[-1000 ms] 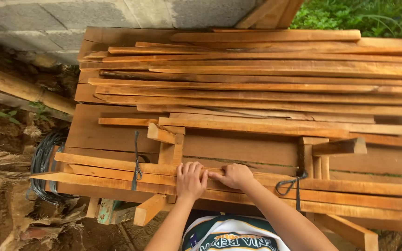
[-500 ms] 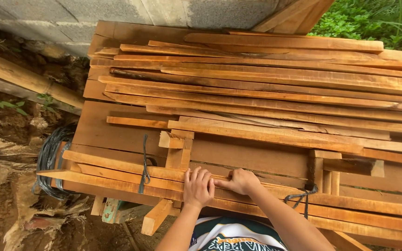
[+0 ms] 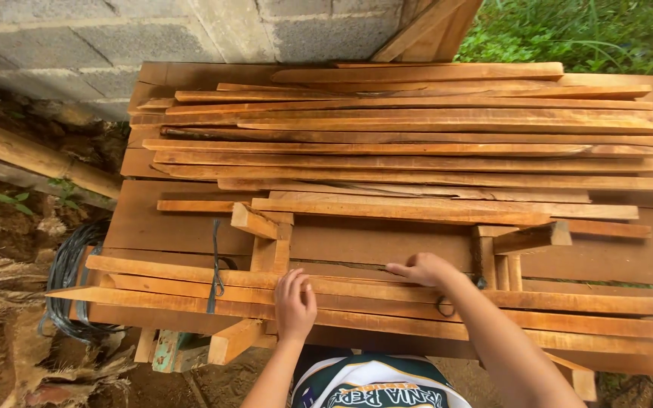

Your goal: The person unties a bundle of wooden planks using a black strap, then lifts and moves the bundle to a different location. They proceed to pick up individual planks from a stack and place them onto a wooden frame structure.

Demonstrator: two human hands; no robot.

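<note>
My left hand (image 3: 295,304) lies palm down on a bundle of long wooden slats (image 3: 153,281) at the near edge of a wooden table (image 3: 160,223). Its fingers curl over the top slat. My right hand (image 3: 422,268) rests flat on the same bundle, further right, fingers pointing left. A dark strap (image 3: 215,266) ties the bundle at the left; another dark tie (image 3: 445,306) shows beside my right wrist. Short upright wood blocks (image 3: 270,245) stand behind the bundle.
A big pile of long wooden strips (image 3: 417,143) covers the far half of the table. A grey block wall (image 3: 190,30) stands behind, grass (image 3: 568,34) at the top right. A coil of dark wire (image 3: 69,279) and a log (image 3: 32,155) lie on the ground at left.
My hands were side by side on the slats; now they are apart, the right one further right. The view has shifted so the table sits more to the right.
</note>
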